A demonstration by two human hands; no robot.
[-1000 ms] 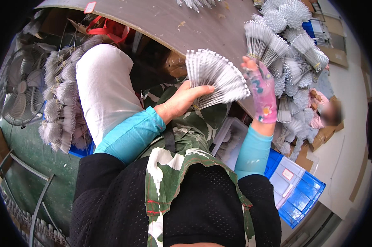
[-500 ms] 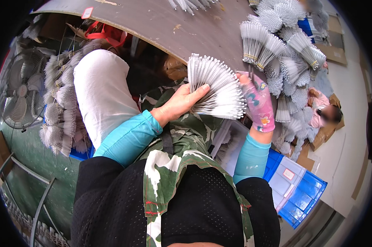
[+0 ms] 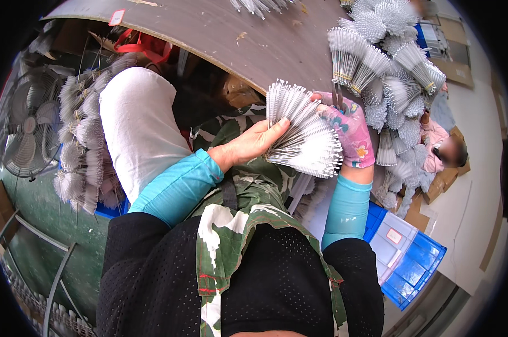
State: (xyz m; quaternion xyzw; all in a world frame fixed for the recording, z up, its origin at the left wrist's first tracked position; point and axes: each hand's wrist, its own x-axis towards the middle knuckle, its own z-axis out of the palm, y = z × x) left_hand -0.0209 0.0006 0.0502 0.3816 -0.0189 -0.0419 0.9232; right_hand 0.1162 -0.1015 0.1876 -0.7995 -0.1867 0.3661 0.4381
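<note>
My left hand (image 3: 254, 143) is closed around the wire stems of a fanned bunch of small brushes (image 3: 307, 135), its thumb laid across them. The brushes have white bristles and thin metal stems, and they spread toward my right. My right hand (image 3: 348, 126), in a pink flowered glove with bare fingertips, is at the far right edge of the fan. Its fingertips touch or nearly touch the bristle ends. A dark two-pronged metal tool (image 3: 337, 95) sticks up from the right hand's grip; the rest of it is hidden.
A brown table (image 3: 276, 42) curves ahead, with bundled brushes (image 3: 372, 62) heaped at its right. Blue and white bins (image 3: 403, 255) stand at my right. More brush bundles (image 3: 85, 135) and a fan (image 3: 29, 123) are at left. Another person (image 3: 442, 149) sits far right.
The brush bunch and my left hand have shifted slightly right and nearer. My right hand has turned inward, bringing its fingertips to the bunch's edge.
</note>
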